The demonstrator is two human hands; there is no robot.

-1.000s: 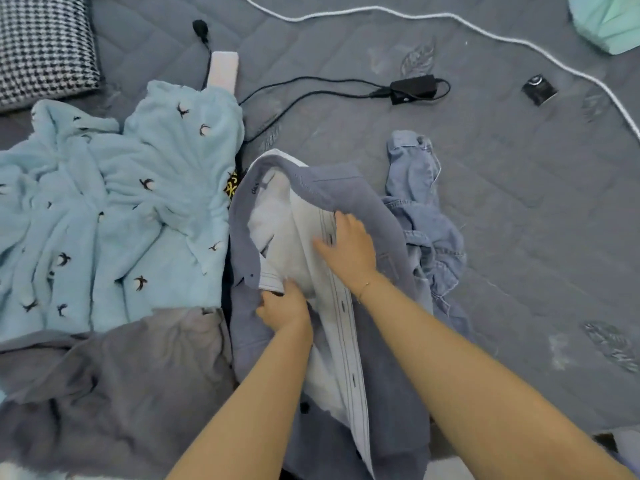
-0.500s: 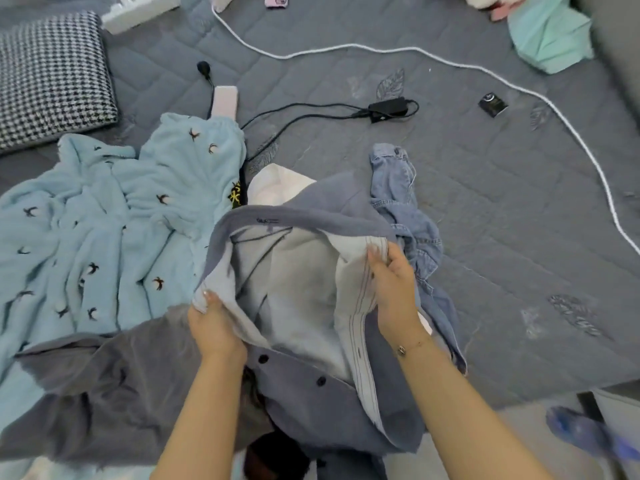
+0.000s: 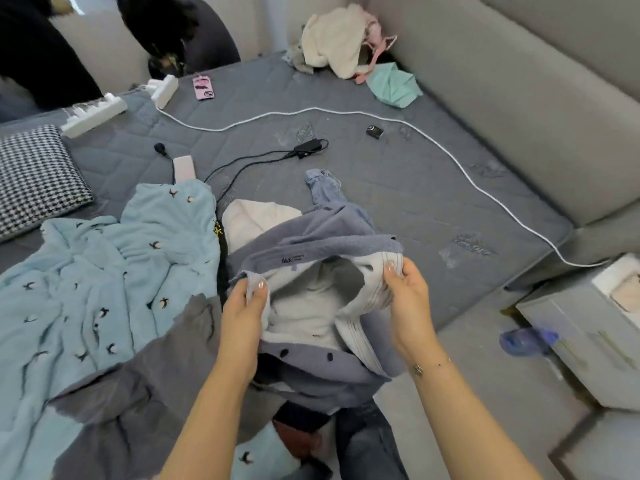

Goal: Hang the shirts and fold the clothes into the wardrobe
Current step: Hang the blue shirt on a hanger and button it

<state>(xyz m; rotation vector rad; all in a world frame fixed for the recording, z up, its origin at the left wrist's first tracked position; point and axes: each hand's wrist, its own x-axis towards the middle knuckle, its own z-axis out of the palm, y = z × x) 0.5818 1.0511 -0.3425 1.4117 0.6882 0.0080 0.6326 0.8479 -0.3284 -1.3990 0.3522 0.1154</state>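
Item: slate-blue button-front shirt with pale grey lining (image 3: 311,244), held up over the near edge of the bed, collar uppermost, front open, dark buttons showing on the lower placket. A small printed label sits inside the collar band.

Hands: left hand (image 3: 244,306) pinches the left front edge of the shirt between thumb and fingers; right hand (image 3: 407,289) grips the right front edge with its stitched white placket, fingers curled round the cloth. The two hands hold the opening apart.

Beneath and around the shirt, near edge of the grey quilted bed (image 3: 398,188): a white garment (image 3: 256,218) just behind the collar; crumpled light-blue denim jeans (image 3: 323,187) beyond it; a pale blue fleece robe with small dark bird motifs (image 3: 104,271) spread to the left; a dark grey garment (image 3: 138,386) lying over the robe's lower part, toward the near left corner.

Middle of the bed: black power adapter with black cable (image 3: 308,147); long white cord (image 3: 450,157) curving across toward the right edge; small black square device (image 3: 374,131).

Left edge: black-and-white houndstooth cushion (image 3: 34,174).

Far edge: white power strip (image 3: 93,114); pink phone case (image 3: 203,88); mint-green cloth (image 3: 394,86); heap of cream and pink clothes (image 3: 339,36) in the far corner.
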